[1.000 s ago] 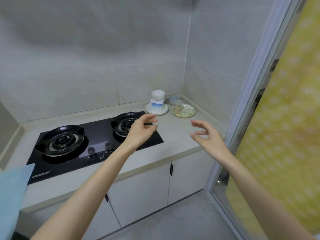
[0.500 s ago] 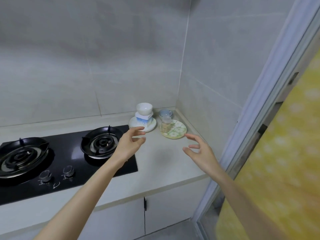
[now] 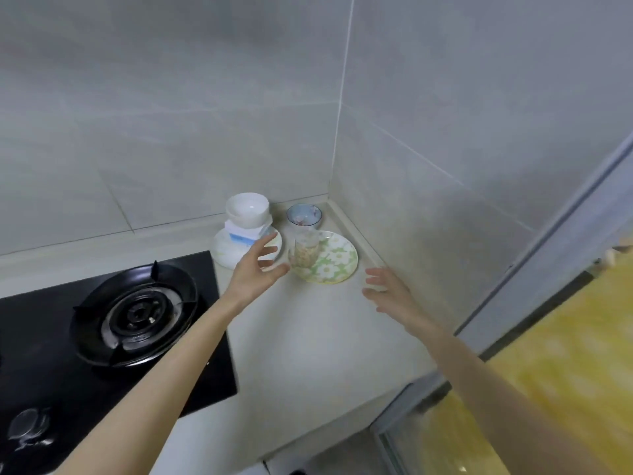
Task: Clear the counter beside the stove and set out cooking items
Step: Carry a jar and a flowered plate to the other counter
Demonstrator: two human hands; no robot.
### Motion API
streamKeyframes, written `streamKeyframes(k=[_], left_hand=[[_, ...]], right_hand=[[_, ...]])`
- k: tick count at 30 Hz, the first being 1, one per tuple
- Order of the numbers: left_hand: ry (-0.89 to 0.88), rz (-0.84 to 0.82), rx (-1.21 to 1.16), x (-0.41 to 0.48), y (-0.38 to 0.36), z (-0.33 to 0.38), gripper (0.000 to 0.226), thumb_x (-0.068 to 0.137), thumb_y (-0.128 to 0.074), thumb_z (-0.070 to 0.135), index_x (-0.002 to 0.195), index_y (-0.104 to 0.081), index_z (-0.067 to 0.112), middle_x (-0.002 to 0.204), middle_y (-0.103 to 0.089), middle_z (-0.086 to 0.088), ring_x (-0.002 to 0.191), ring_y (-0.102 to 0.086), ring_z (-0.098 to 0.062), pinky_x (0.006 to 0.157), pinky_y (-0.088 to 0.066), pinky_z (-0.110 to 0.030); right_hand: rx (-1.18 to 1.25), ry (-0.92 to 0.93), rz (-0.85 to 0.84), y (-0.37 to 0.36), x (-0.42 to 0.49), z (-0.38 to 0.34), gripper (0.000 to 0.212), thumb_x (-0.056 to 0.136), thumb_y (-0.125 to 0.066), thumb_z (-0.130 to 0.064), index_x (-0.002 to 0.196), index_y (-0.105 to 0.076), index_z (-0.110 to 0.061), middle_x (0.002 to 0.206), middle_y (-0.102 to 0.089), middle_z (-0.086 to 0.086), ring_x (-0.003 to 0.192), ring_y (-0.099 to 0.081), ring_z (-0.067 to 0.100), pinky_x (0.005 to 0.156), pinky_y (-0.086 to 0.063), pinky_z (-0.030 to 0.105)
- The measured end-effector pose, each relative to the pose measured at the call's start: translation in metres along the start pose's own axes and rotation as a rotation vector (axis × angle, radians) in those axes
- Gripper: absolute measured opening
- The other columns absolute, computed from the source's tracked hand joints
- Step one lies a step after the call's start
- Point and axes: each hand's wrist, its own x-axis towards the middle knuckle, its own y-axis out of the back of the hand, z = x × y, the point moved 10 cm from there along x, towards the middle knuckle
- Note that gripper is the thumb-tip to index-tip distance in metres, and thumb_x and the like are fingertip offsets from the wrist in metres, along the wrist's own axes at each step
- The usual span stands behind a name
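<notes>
A black stove (image 3: 41,354) fills the left of the bench (image 3: 308,344), its round burner (image 3: 133,313) at about 8 o'clock from the left hand (image 3: 255,272). That left hand hangs over the bench with fingers spread wide and loosely bent, holding nothing. Its fingertips show in front of the near rim of a white plate (image 3: 222,252), which sits at the hand's 11 o'clock, just past the stove's far right corner. Whether they touch the rim cannot be told.

On the white plate lies a flat white box (image 3: 244,236) with blue print. A plain white bowl (image 3: 247,209) stands upright on top of the box.

At the left hand's 2 o'clock, just beside its thumb tip, stands a clear glass (image 3: 303,250) with something pale and grainy in its lower part. The glass stands on the left edge of a floral plate (image 3: 337,260), green with white daisy shapes.

A small bowl (image 3: 304,214) with a bluish rim and reddish marks inside sits at the glass's 12 o'clock, in the wall corner.

The right hand (image 3: 394,293) is open and holds nothing. Its fingers point toward the floral plate, which lies near at its 10 o'clock but apart from it.

A yellow curtain (image 3: 565,371) hangs at far right.
</notes>
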Motion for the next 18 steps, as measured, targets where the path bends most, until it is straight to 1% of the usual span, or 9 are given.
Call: streamKeyframes(k=[2, 4, 7, 9, 12, 13, 15, 16, 18], left_hand=[[0.013, -0.019, 0.035, 0.031, -0.009, -0.013, 0.066, 0.080, -0.076, 0.020, 0.136, -0.043, 0.033, 0.130, -0.052, 0.004, 0.114, -0.054, -0.015, 0.089, -0.043, -0.022], [0.018, -0.039, 0.070, 0.057, -0.017, -0.025, 0.072, 0.078, -0.078, 0.020, 0.140, -0.041, 0.029, 0.136, -0.049, 0.002, 0.118, -0.051, -0.016, 0.092, -0.042, -0.023], [0.026, -0.063, 0.097, 0.090, -0.032, -0.043, 0.081, 0.076, -0.080, 0.015, 0.144, -0.038, 0.024, 0.143, -0.044, 0.003, 0.125, -0.047, -0.016, 0.094, -0.038, -0.020], [0.028, -0.075, 0.096, 0.105, -0.042, -0.050, 0.085, 0.074, -0.081, 0.012, 0.145, -0.035, 0.023, 0.144, -0.041, 0.004, 0.129, -0.043, -0.016, 0.096, -0.037, -0.020], [0.062, -0.097, 0.103, 0.133, -0.056, -0.064, 0.092, 0.070, -0.085, 0.016, 0.145, -0.033, 0.029, 0.135, -0.041, 0.009, 0.130, -0.042, -0.020, 0.107, -0.039, -0.032], [0.060, -0.099, 0.114, 0.140, -0.060, -0.067, 0.095, 0.066, -0.087, 0.024, 0.144, -0.033, 0.034, 0.133, -0.042, 0.010, 0.128, -0.045, -0.021, 0.106, -0.041, -0.037], [0.066, -0.096, 0.125, 0.155, -0.067, -0.078, 0.095, 0.054, -0.084, 0.044, 0.137, -0.037, 0.044, 0.132, -0.047, 0.008, 0.122, -0.049, -0.020, 0.101, -0.046, -0.041], [0.075, -0.097, 0.128, 0.161, -0.071, -0.084, 0.091, 0.051, -0.082, 0.049, 0.131, -0.040, 0.047, 0.129, -0.050, 0.007, 0.119, -0.051, -0.019, 0.098, -0.048, -0.041], [0.094, -0.095, 0.149, 0.171, -0.080, -0.091, 0.082, 0.052, -0.082, 0.046, 0.124, -0.043, 0.048, 0.126, -0.052, 0.008, 0.115, -0.051, -0.016, 0.094, -0.050, -0.041]], right_hand=[[0.000, -0.085, -0.012, -0.001, 0.028, 0.018, 0.041, 0.092, -0.061, -0.016, 0.131, -0.048, -0.021, 0.123, -0.051, -0.001, 0.103, -0.053, 0.016, 0.074, -0.047, 0.026], [0.112, -0.200, -0.046, -0.007, 0.050, 0.037, 0.042, 0.093, -0.060, -0.015, 0.132, -0.046, -0.019, 0.120, -0.051, 0.001, 0.102, -0.054, 0.019, 0.080, -0.049, 0.034], [0.396, -0.395, -0.069, -0.020, 0.080, 0.065, 0.039, 0.093, -0.058, -0.011, 0.131, -0.047, -0.015, 0.114, -0.054, 0.003, 0.103, -0.056, 0.027, 0.075, -0.054, 0.041], [0.544, -0.487, -0.041, -0.028, 0.096, 0.079, 0.033, 0.094, -0.057, -0.009, 0.125, -0.050, -0.015, 0.110, -0.055, 0.007, 0.097, -0.058, 0.030, 0.070, -0.054, 0.044], [0.609, -0.604, -0.026, -0.039, 0.124, 0.097, 0.018, 0.093, -0.057, -0.010, 0.108, -0.054, -0.019, 0.098, -0.054, 0.008, 0.082, -0.059, 0.025, 0.065, -0.054, 0.044], [0.617, -0.633, -0.025, -0.042, 0.131, 0.102, 0.013, 0.093, -0.057, -0.009, 0.101, -0.054, -0.018, 0.093, -0.053, 0.008, 0.078, -0.057, 0.024, 0.066, -0.054, 0.045], [0.629, -0.685, -0.029, -0.050, 0.147, 0.113, 0.008, 0.094, -0.054, -0.007, 0.092, -0.054, -0.014, 0.084, -0.051, 0.007, 0.075, -0.054, 0.022, 0.067, -0.052, 0.043], [0.619, -0.703, -0.030, -0.053, 0.154, 0.119, 0.007, 0.093, -0.053, -0.006, 0.091, -0.056, -0.012, 0.082, -0.052, 0.006, 0.074, -0.054, 0.021, 0.064, -0.052, 0.042], [0.605, -0.715, -0.046, -0.058, 0.166, 0.127, 0.010, 0.092, -0.055, -0.008, 0.101, -0.060, -0.008, 0.082, -0.056, 0.006, 0.074, -0.056, 0.019, 0.053, -0.055, 0.035]])
